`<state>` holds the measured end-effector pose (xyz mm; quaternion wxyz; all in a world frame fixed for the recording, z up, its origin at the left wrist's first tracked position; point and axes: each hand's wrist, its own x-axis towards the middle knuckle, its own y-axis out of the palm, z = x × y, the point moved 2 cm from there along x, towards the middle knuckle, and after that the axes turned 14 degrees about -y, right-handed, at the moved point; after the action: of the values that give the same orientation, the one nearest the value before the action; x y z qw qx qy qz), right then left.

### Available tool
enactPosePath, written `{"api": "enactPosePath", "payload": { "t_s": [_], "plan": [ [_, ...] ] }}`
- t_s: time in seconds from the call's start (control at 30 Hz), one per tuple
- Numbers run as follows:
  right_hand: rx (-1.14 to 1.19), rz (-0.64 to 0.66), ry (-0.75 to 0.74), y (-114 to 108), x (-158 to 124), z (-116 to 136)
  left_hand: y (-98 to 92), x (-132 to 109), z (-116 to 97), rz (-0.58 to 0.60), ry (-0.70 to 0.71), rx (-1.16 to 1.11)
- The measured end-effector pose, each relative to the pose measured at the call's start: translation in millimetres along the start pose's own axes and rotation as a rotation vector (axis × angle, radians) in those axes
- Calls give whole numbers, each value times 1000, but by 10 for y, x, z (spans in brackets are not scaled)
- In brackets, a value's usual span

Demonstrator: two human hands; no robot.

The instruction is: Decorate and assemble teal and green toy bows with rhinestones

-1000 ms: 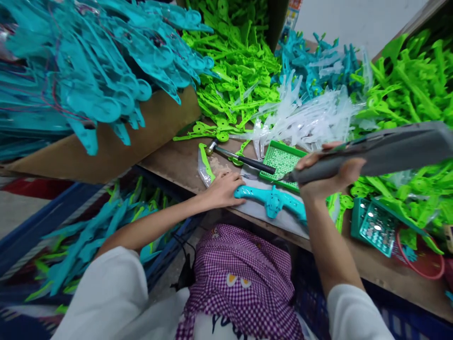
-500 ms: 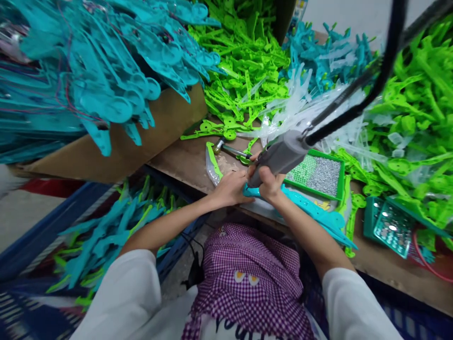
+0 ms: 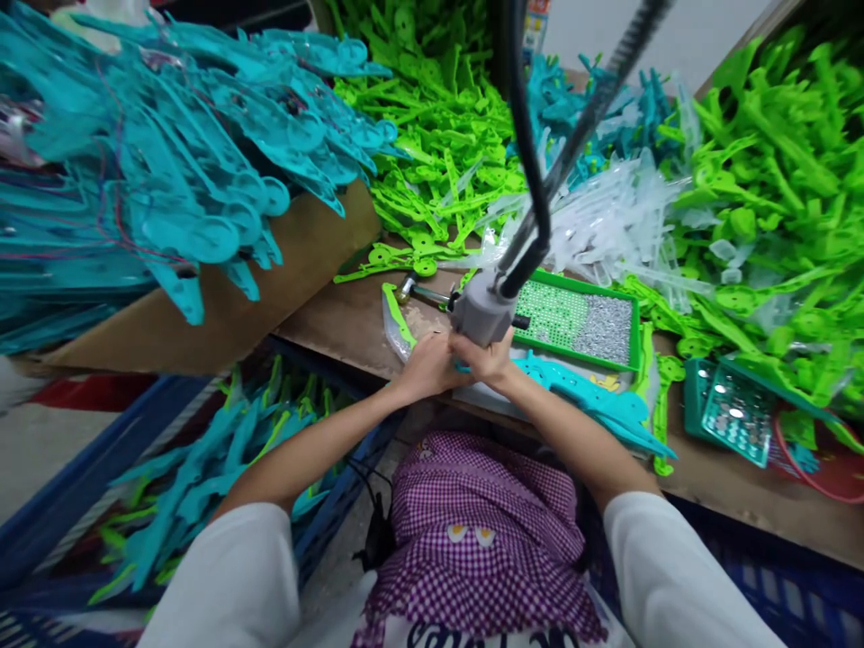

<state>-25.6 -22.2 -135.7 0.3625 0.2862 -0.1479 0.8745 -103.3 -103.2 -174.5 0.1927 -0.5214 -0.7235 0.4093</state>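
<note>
My right hand (image 3: 490, 362) is wrapped round a grey electric screwdriver (image 3: 481, 311), which stands nearly upright with its cable and spring running up from its top. Close beside it, my left hand (image 3: 430, 365) is closed at the left end of a teal plastic part (image 3: 598, 402), its fingertips partly hidden behind the tool. That part lies along the front edge of the bench, under my right forearm. The screwdriver's tip is out of sight between my hands. Just beyond my left hand rest a green-and-clear curved piece (image 3: 400, 322) and a hammer (image 3: 424, 292).
A green tray (image 3: 636, 337) of small metal screws sits behind the teal part. Teal boxes (image 3: 735, 412) of metal bits stand at right. Green parts (image 3: 762, 207), clear strips (image 3: 607, 216) and teal parts (image 3: 195, 153) are heaped around. A blue crate (image 3: 155, 414) is lower left.
The screwdriver has swung from a rightward tilt to nearly upright, its cable shifting left. My right hand has moved slightly left, closer to my left hand. The whole view has shifted a little.
</note>
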Motion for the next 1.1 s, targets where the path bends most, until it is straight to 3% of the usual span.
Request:
{"api": "enactPosePath", "payload": {
  "t_s": [0.13,0.27,0.43,0.63,0.93,1.1],
  "plan": [
    [77,-148,23,-197,133,215,-43,-29,-60,-14,-1,117],
    [74,-394,-81,-730,367,350,-89,-62,-126,15,18,129],
    [-75,-382,9,-1171,463,3,-107,-60,-147,40,-23,182],
    [-9,-380,38,-1250,380,-354,-118,-47,-151,67,-35,195],
    [-50,-444,67,-1304,326,-477,-122,-46,-171,73,-14,203],
    [-48,-413,87,-1282,323,-478,-112,-52,-162,80,-17,197]
  ]
}}
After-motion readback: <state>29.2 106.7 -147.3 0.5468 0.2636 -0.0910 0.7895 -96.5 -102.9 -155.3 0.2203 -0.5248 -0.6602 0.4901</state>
